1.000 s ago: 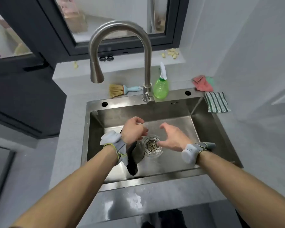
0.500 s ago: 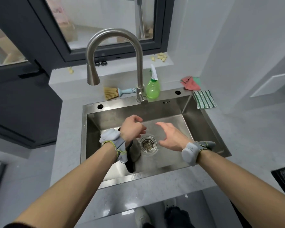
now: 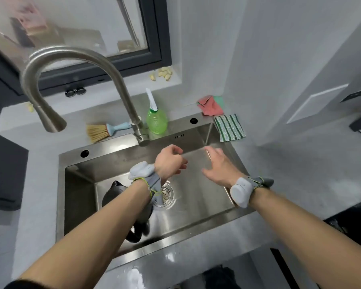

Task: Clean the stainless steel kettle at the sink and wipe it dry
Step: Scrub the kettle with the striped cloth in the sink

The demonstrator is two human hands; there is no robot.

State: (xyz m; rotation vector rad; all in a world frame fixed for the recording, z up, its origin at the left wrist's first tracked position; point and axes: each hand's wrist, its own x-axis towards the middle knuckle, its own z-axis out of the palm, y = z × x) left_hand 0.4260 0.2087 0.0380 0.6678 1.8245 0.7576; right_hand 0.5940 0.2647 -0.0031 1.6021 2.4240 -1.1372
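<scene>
The stainless steel kettle (image 3: 111, 195) lies in the left part of the sink (image 3: 196, 134), its black handle pointing at the front wall. My left forearm crosses over it and hides most of its body. My left hand (image 3: 168, 162) hovers above the sink's middle with its fingers curled in, and I see nothing in it. To its right, my right hand (image 3: 216, 166) is held over the basin with the fingers spread and empty. Neither hand touches the kettle.
A tall curved tap (image 3: 77, 59) arches over the sink's left side, no water running. Behind the sink stand a green spray bottle (image 3: 156, 120) and a brush (image 3: 100, 132). A pink cloth (image 3: 210, 105) and a striped cloth (image 3: 229, 127) lie at the back right. The drain (image 3: 167, 192) is mid-basin.
Both hands have lifted and moved toward the back of the sink, away from the kettle. My head has moved closer, so the tap looms larger at upper left.
</scene>
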